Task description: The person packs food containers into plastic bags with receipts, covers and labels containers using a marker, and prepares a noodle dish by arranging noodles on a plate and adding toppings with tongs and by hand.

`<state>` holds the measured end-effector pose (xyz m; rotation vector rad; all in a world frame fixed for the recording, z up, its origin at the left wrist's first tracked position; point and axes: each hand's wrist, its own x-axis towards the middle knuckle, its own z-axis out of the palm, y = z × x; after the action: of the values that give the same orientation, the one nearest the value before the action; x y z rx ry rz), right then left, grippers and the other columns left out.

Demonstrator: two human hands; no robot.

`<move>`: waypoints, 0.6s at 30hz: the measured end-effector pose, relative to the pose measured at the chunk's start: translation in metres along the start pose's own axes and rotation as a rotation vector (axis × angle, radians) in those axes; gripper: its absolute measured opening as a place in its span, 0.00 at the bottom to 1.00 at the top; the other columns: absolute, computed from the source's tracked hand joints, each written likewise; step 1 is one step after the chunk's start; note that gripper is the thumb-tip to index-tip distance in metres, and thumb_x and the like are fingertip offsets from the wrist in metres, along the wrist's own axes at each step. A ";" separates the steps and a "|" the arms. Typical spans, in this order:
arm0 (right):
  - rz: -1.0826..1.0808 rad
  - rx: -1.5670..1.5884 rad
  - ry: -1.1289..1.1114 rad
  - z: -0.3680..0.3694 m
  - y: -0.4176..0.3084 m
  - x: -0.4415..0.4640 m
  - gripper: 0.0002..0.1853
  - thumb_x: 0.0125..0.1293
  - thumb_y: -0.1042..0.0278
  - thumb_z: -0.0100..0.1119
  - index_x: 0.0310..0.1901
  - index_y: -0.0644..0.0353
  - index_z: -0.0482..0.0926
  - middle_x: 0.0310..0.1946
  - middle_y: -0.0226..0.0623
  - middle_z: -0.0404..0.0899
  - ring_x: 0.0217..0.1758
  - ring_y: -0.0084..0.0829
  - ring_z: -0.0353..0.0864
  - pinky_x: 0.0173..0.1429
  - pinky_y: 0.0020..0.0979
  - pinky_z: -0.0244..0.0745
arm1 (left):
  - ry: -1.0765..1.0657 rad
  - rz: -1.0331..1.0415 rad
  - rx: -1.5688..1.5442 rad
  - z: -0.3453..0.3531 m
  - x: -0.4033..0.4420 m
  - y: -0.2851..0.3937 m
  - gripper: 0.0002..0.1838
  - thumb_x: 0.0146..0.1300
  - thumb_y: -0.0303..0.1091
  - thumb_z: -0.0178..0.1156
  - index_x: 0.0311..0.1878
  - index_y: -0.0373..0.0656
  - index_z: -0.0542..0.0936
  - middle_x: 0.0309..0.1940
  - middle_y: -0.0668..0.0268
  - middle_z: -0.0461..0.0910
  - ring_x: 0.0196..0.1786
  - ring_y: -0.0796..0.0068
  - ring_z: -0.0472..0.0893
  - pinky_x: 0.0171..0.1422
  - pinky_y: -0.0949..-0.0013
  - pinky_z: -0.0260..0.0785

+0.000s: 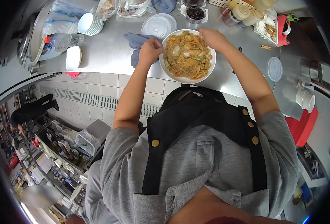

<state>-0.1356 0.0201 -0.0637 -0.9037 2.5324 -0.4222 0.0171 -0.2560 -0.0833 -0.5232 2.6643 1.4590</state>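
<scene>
A white plate (213,61) heaped with stir-fried noodles (187,56) is in front of me at the counter's near edge, its lower rim overlapping that edge in view. My left hand (150,51) is closed at the plate's left rim, thumb and fingers pinched together. At the upper right rim, my right hand (213,39) grips the plate with bent fingers; part of its hold is hidden. Shrimp, carrot strips and cabbage pieces show among the noodles. A blue-grey cloth (135,40) lies crumpled behind and beside my left hand.
Clear plastic lids (159,26) and a dark-filled container (195,14) stand behind the plate. Stacked white bowls (90,24) and a white tray (73,58) are to the left. Sauce bottles (239,14), a clothespin (265,47) and another lid (275,69) sit right. A person (30,112) bends over far left.
</scene>
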 end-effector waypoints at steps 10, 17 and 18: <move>0.095 0.034 0.074 0.012 0.005 -0.030 0.12 0.77 0.61 0.46 0.50 0.58 0.75 0.38 0.57 0.83 0.42 0.58 0.82 0.47 0.54 0.74 | 0.216 -0.256 -0.282 0.041 -0.074 -0.004 0.17 0.51 0.29 0.69 0.26 0.45 0.66 0.19 0.71 0.70 0.23 0.80 0.67 0.27 0.70 0.61; 0.374 0.468 0.247 0.080 0.044 -0.098 0.15 0.81 0.58 0.42 0.50 0.62 0.72 0.38 0.57 0.83 0.39 0.55 0.85 0.45 0.51 0.80 | 0.135 -0.272 -0.747 0.054 -0.085 -0.001 0.15 0.60 0.23 0.70 0.32 0.47 0.70 0.24 0.77 0.71 0.25 0.89 0.64 0.27 0.80 0.56; 0.476 0.702 0.236 0.087 0.044 -0.109 0.16 0.81 0.58 0.41 0.52 0.64 0.71 0.37 0.56 0.83 0.40 0.53 0.86 0.45 0.52 0.81 | 0.135 -0.247 -0.764 0.056 -0.083 -0.006 0.15 0.62 0.24 0.71 0.33 0.47 0.71 0.25 0.78 0.71 0.25 0.90 0.64 0.28 0.81 0.55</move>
<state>-0.0407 0.1112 -0.1266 0.0108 2.3941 -1.1987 0.0904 -0.1905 -0.1012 -0.9707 1.9260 2.3820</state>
